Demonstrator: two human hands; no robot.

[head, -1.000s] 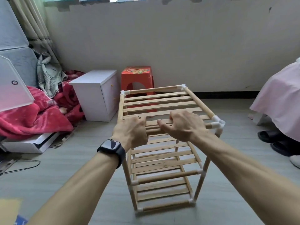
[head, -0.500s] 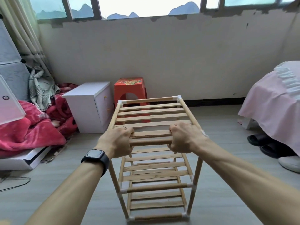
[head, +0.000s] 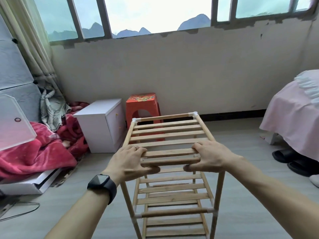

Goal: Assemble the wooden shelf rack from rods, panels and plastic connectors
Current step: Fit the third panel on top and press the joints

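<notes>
The wooden shelf rack (head: 169, 133) stands upright on the floor in front of me, with slatted panels on several tiers joined by white plastic connectors (head: 195, 114) at the corners. My left hand (head: 128, 162) grips the near-left corner of the top tier, fingers over the slats and thumb under the front rod. On the near-right corner, my right hand (head: 211, 156) holds the same front rod in the same way. Both near top connectors are hidden under my hands.
A white cabinet (head: 101, 125) and an orange plastic stool (head: 142, 107) stand behind the rack by the wall. Red blankets (head: 34, 152) and a white box (head: 29, 185) lie at left. A pink-covered bed (head: 293, 114) and dark slippers (head: 284, 156) are at right.
My head has tilted up, showing the window. Both hands have slid outward along the front rod to the top tier's near corners, and the rack now stands square to me.
</notes>
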